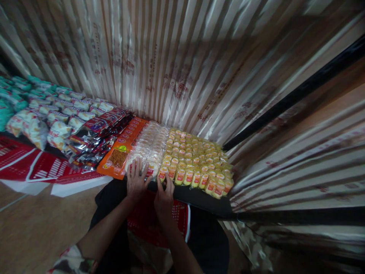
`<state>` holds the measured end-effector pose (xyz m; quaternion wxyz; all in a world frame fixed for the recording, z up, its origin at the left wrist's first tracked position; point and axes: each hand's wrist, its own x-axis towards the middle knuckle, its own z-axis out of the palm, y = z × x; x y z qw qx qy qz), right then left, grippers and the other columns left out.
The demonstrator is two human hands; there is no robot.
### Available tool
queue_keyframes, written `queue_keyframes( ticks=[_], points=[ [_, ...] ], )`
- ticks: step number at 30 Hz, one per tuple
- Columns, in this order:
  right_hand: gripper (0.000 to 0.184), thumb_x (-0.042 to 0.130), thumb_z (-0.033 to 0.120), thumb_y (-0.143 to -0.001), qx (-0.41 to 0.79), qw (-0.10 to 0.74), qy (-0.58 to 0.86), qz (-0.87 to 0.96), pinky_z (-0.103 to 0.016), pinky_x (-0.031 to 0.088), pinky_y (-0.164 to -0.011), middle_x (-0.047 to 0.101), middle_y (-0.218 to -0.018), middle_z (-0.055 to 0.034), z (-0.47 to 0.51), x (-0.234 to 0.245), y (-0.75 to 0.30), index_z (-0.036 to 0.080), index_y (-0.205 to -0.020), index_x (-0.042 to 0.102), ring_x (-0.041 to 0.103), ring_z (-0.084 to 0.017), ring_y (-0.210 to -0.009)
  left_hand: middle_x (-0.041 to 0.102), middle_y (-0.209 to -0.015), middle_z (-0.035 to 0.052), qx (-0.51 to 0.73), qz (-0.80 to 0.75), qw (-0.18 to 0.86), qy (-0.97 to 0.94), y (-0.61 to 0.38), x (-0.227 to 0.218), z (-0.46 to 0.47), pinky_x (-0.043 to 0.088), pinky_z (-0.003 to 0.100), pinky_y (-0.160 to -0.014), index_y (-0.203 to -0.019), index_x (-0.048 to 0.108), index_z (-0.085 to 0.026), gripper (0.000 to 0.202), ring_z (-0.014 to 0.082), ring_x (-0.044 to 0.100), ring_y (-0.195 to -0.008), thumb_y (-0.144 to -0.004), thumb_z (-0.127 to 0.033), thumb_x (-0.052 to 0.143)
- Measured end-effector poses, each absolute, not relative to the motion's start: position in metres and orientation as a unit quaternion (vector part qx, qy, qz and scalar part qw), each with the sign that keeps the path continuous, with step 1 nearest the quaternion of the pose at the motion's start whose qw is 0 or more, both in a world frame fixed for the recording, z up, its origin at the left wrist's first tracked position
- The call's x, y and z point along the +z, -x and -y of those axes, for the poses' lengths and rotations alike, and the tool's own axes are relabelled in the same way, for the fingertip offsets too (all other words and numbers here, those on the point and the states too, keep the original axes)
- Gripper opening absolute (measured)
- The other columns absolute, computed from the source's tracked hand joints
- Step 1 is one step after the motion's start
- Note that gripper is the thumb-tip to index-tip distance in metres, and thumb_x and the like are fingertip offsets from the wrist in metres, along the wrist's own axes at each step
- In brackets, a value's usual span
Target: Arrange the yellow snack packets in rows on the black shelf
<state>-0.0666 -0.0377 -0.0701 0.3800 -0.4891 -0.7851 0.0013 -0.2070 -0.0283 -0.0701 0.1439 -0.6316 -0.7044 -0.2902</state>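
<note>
My left hand [137, 179] lies flat, fingers spread, on the front of a stack of clear-wrapped pale round snack packs [149, 142]. My right hand [164, 198] sits just to its right at the shelf's front edge, fingers curled, fingertips touching the nearest yellow-and-red small packets [196, 160] that fill the shelf in rows. Whether the right hand grips a packet is hard to tell.
An orange flat pack [122, 150] lies left of the pale packs, then dark red foil packs [97, 137], white bags [57, 121] and teal packs [17, 89]. A black shelf edge [199, 199] runs in front. Corrugated metal sheeting [182, 64] walls the back and right. Red-and-white panels [42, 167] hang lower left.
</note>
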Motion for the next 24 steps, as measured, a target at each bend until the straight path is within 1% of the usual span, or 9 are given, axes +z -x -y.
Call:
queue_keyframes(
  ticks=[6, 8, 10, 12, 14, 16, 19, 22, 24],
  points=[
    [0.049, 0.037, 0.003, -0.084, 0.020, 0.371, 0.491, 0.788, -0.047, 0.046, -0.092, 0.031, -0.143, -0.0133, 0.042, -0.068, 0.066, 0.023, -0.126, 0.052, 0.031, -0.027, -0.129, 0.024, -0.148, 0.0141, -0.317, 0.699, 0.124, 0.630, 0.208, -0.070, 0.030, 0.019, 0.056, -0.108, -0.132, 0.045, -0.022, 0.052, 0.0334, 0.013, -0.138, -0.084, -0.041, 0.052],
    [0.049, 0.037, 0.003, -0.083, 0.029, 0.381, 0.485, 0.787, -0.046, 0.047, -0.091, 0.028, -0.145, -0.0127, 0.044, -0.068, 0.065, 0.023, -0.124, 0.053, 0.030, -0.027, -0.129, 0.025, -0.148, 0.0147, -0.328, 0.696, 0.117, 0.628, 0.206, -0.071, 0.032, 0.018, 0.057, -0.108, -0.131, 0.047, -0.021, 0.050, 0.0347, 0.013, -0.138, -0.084, -0.039, 0.051],
    [0.048, 0.037, 0.003, -0.083, 0.044, 0.383, 0.481, 0.788, -0.045, 0.047, -0.091, 0.025, -0.146, -0.0121, 0.046, -0.068, 0.063, 0.023, -0.123, 0.054, 0.029, -0.027, -0.130, 0.027, -0.147, 0.0169, -0.333, 0.693, 0.122, 0.627, 0.203, -0.073, 0.037, 0.020, 0.057, -0.107, -0.130, 0.047, -0.017, 0.048, 0.0354, 0.013, -0.138, -0.086, -0.035, 0.049],
    [0.049, 0.037, 0.003, -0.083, 0.060, 0.377, 0.479, 0.791, -0.044, 0.046, -0.092, 0.022, -0.147, -0.0108, 0.050, -0.068, 0.061, 0.023, -0.124, 0.054, 0.027, -0.026, -0.130, 0.031, -0.144, 0.0196, -0.333, 0.687, 0.129, 0.633, 0.197, -0.076, 0.044, 0.024, 0.055, -0.106, -0.130, 0.046, -0.013, 0.045, 0.0341, 0.016, -0.138, -0.088, -0.028, 0.045],
    [0.048, 0.038, 0.004, -0.083, 0.071, 0.371, 0.478, 0.793, -0.044, 0.044, -0.095, 0.021, -0.148, -0.0094, 0.054, -0.067, 0.059, 0.024, -0.124, 0.053, 0.026, -0.025, -0.131, 0.037, -0.141, 0.0202, -0.335, 0.674, 0.126, 0.646, 0.192, -0.080, 0.056, 0.027, 0.051, -0.106, -0.130, 0.044, -0.010, 0.044, 0.0311, 0.020, -0.137, -0.088, -0.022, 0.041],
    [0.047, 0.038, 0.006, -0.084, 0.077, 0.368, 0.476, 0.795, -0.046, 0.041, -0.097, 0.022, -0.147, -0.0102, 0.058, -0.066, 0.056, 0.024, -0.125, 0.053, 0.025, -0.025, -0.132, 0.041, -0.138, 0.0182, -0.346, 0.649, 0.110, 0.669, 0.187, -0.085, 0.070, 0.031, 0.047, -0.106, -0.130, 0.042, -0.012, 0.042, 0.0281, 0.023, -0.136, -0.089, -0.019, 0.039],
    [0.043, 0.039, 0.008, -0.086, 0.080, 0.364, 0.470, 0.800, -0.049, 0.037, -0.100, 0.029, -0.144, -0.0143, 0.062, -0.066, 0.054, 0.019, -0.126, 0.052, 0.026, -0.026, -0.132, 0.044, -0.134, 0.0155, -0.367, 0.593, 0.079, 0.713, 0.181, -0.091, 0.092, 0.036, 0.044, -0.103, -0.130, 0.041, -0.014, 0.041, 0.0258, 0.025, -0.135, -0.089, -0.016, 0.038],
    [0.040, 0.041, 0.010, -0.086, 0.086, 0.368, 0.472, 0.796, -0.048, 0.039, -0.098, 0.036, -0.139, -0.0149, 0.064, -0.067, 0.053, 0.019, -0.124, 0.053, 0.031, -0.025, -0.129, 0.049, -0.129, 0.0140, -0.370, 0.548, 0.060, 0.748, 0.176, -0.093, 0.105, 0.040, 0.043, -0.100, -0.128, 0.043, -0.014, 0.039, 0.0249, 0.032, -0.132, -0.089, -0.016, 0.038],
    [0.039, 0.042, 0.012, -0.086, 0.087, 0.379, 0.480, 0.787, -0.048, 0.041, -0.096, 0.040, -0.135, -0.0137, 0.064, -0.068, 0.053, 0.021, -0.123, 0.054, 0.035, -0.025, -0.125, 0.053, -0.123, 0.0123, -0.377, 0.541, 0.041, 0.751, 0.173, -0.092, 0.103, 0.043, 0.041, -0.097, -0.125, 0.046, -0.015, 0.037, 0.0229, 0.041, -0.125, -0.089, -0.017, 0.039]
  ],
)
